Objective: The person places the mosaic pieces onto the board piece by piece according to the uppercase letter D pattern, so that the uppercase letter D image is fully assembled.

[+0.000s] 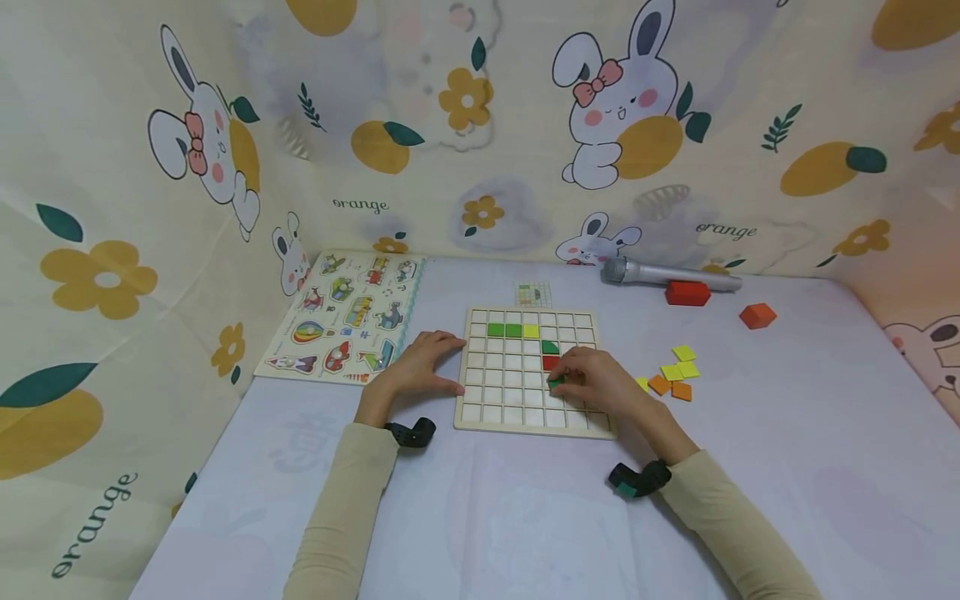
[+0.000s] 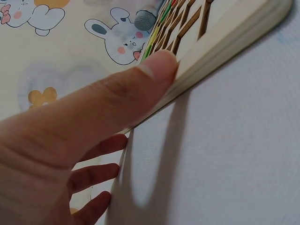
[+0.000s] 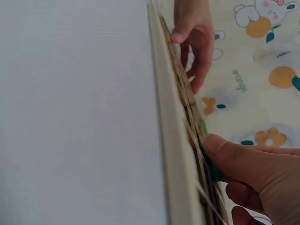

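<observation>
Right hand [image 1: 600, 382] pinching green tile [image 1: 556, 382] over grid board [image 1: 498, 392], left hand [image 1: 420, 367] steadying board edge

The grid board [image 1: 534, 392] is flanked by bare tabletop [image 1: 787, 467] along the near edge. Its right side is crowded by loose tiles [image 1: 673, 375]; the far edge is blocked by a microphone [image 1: 667, 273].

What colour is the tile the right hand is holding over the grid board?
Green tile, best in the head view.
</observation>
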`<state>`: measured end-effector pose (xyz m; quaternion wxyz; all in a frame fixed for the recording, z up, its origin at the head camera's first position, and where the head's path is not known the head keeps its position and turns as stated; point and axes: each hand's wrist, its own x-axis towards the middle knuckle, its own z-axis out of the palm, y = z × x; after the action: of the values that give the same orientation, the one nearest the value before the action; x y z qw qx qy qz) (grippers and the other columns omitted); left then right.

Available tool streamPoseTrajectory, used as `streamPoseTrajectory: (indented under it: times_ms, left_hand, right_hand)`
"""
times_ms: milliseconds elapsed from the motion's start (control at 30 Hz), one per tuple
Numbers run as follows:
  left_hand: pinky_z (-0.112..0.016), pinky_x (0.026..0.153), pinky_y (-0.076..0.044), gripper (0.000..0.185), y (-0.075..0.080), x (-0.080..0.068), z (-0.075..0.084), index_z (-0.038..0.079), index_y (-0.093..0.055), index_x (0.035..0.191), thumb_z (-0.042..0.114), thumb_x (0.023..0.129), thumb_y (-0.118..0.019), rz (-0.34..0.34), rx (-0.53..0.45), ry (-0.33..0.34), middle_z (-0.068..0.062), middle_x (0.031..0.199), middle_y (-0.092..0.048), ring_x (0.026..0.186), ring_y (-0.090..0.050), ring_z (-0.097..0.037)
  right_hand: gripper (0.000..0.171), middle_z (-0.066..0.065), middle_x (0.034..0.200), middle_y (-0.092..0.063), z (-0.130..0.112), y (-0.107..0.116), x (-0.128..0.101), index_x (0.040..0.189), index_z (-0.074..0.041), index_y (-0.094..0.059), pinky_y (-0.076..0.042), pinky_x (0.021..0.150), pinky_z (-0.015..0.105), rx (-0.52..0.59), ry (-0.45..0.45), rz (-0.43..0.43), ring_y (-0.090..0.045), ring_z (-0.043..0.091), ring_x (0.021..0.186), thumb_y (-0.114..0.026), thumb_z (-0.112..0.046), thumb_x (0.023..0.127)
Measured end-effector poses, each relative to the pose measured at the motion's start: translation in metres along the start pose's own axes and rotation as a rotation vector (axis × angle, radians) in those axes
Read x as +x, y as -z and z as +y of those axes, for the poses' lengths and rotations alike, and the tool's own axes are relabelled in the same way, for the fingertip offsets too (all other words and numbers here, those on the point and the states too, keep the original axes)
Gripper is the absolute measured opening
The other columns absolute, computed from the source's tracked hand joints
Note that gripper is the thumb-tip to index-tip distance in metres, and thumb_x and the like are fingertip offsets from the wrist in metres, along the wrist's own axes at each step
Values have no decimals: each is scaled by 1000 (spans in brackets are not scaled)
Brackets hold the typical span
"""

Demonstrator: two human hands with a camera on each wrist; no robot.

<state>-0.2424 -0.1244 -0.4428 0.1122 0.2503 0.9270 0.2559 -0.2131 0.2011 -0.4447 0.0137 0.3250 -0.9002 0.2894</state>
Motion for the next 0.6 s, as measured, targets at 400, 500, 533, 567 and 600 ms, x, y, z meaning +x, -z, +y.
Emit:
streamPoseTrajectory:
  times_ms: [400, 500, 533, 567, 600]
  left_hand:
    - [-44, 111, -26, 81, 0, 0, 0, 15, -44, 139, 43, 72, -78, -4, 7, -1, -9, 144, -38, 133, -29, -27]
    - [-44, 111, -26, 81, 0, 0, 0, 15, -44, 139, 44, 72, -77, -2, 5, -2, -9, 143, -39, 133, -30, -27]
    - [-44, 111, -26, 81, 0, 0, 0, 15, -44, 140, 44, 72, -77, -2, 5, -3, -8, 143, -39, 133, -30, -27]
    - [-44, 111, -26, 81, 0, 1, -1, 15, -44, 140, 44, 72, -78, -1, 4, -4, -8, 143, -39, 133, -30, -27]
    - [-44, 111, -26, 81, -1, 1, -1, 15, -44, 140, 44, 72, -78, -1, 4, -4, -8, 143, -39, 133, -30, -27]
  right_hand:
    - [13, -4, 92, -66, 3, 4, -2, 90, -13, -72, -52, 77, 31, -2, 17, 6, -57, 13, 88, -73, -6, 79]
    - [13, -2, 92, -62, 2, 2, -1, 89, -13, -73, -51, 73, 30, -27, 25, 40, -56, 15, 85, -75, -6, 77]
    - [14, -1, 91, -61, 2, 1, -1, 88, -13, -73, -51, 72, 30, -33, 23, 49, -55, 15, 84, -75, -6, 77]
    - [14, -1, 91, -60, 1, 1, -1, 88, -13, -73, -51, 70, 29, -37, 20, 55, -54, 15, 83, -75, -6, 77]
    - [14, -2, 90, -59, 1, 0, -1, 88, -13, -73, -50, 69, 28, -41, 18, 60, -54, 15, 82, -75, -6, 77]
